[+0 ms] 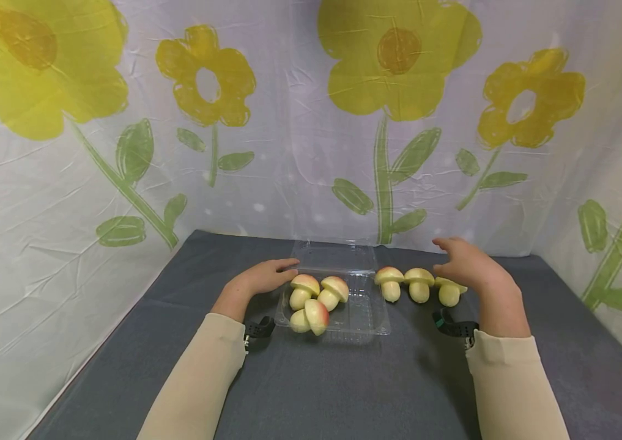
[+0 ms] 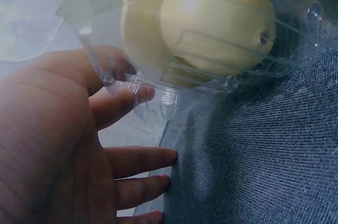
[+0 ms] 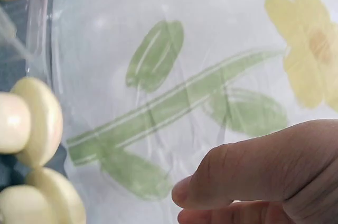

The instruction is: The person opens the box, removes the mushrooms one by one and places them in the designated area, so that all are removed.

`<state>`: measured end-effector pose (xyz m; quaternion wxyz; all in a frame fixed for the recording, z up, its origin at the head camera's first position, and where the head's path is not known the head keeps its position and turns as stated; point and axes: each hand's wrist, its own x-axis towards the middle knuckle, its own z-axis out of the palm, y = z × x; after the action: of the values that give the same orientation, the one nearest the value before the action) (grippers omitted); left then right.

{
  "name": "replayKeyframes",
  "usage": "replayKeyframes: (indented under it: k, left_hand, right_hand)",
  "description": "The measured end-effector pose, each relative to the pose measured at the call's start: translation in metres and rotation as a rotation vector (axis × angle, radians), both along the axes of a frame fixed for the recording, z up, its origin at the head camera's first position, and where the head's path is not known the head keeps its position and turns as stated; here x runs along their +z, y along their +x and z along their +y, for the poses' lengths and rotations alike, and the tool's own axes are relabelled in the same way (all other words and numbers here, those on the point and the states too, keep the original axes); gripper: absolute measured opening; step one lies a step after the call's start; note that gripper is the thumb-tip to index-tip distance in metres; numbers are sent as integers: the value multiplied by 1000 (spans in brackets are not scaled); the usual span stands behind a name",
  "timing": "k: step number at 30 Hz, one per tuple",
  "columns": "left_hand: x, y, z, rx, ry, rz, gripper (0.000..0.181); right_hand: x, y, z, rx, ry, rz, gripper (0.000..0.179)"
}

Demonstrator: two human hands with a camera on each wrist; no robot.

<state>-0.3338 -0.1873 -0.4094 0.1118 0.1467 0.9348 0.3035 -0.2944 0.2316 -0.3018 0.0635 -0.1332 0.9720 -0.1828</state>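
Observation:
A clear plastic clamshell box lies with its lid swung back. Three mushrooms with pale stems and yellow-red caps sit in its left half, one of them a front mushroom. At the box's left edge is my left hand, its fingers extended and its thumb by the plastic wall; firm contact is hard to tell. Three more mushrooms stand in a row right of the box, including a middle mushroom. Above the rightmost mushroom hovers my right hand, thumb and fingers apart, holding nothing.
A dark grey cloth covers the table. Behind it and along both sides hangs a pale curtain printed with yellow flowers. Each wrist wears a black strap, such as the right strap.

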Motion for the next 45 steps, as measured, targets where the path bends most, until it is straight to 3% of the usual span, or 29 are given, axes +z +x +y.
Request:
replayKeyframes:
  k: [9,16,25,37,45]
  left_hand:
    - [-2,-1,0,-1,3,3,57]
    - [-3,-3,0,2,6,-2,57]
    - [-2,-2,0,4,7,-3,58]
    - [-3,-3,-1,3,-7,-4,57]
    - [-1,-1,0,7,-1,-12,58]
  right_hand:
    - [10,16,-24,66,20,86,72]
    - [10,24,-48,200,-45,135,68]
    - [-6,21,-74,264,-26,144,60]
    - [-37,8,-108,368,112,150,63]
    - [-58,6,-126,381,131,139,63]
